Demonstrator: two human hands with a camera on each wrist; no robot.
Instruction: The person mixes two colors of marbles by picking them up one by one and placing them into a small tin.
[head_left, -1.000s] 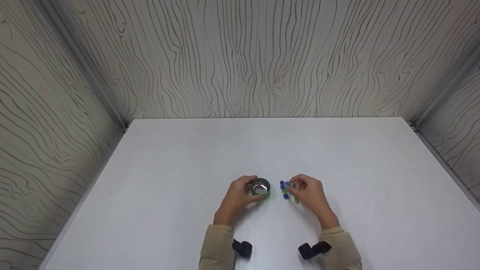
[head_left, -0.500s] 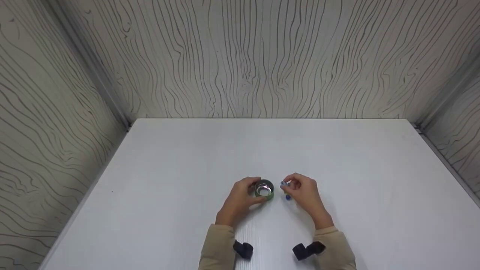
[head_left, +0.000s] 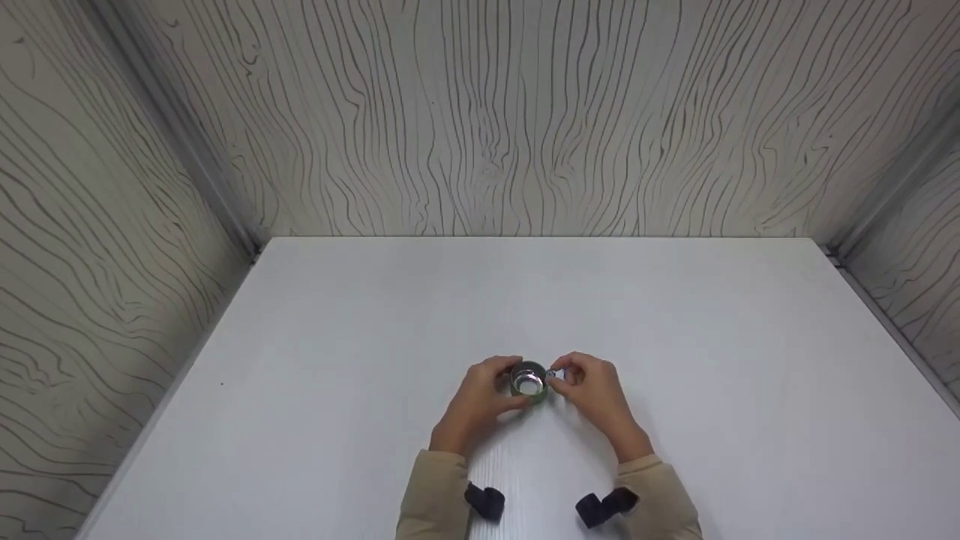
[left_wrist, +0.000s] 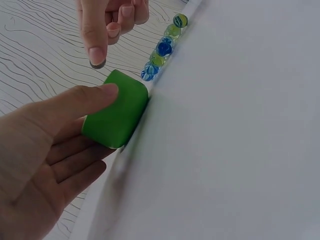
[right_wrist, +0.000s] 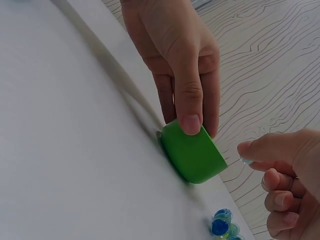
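Cup (right_wrist: 194, 155), green, shiny inside — one, on the white table (head_left: 375, 322), mouth up. Left hand (head_left: 480, 390): thumb and fingers curled about its wall. Right hand (head_left: 596, 390): closed in a pinch on one clear marble (right_wrist: 245, 160), just beside the rim. Change: the right hand has come from the loose marbles (left_wrist: 164, 47) to the cup — by judgement, picking-up is done, the marble at the cup, not in it. Remaining marbles, blue and yellow-green: near the cup.
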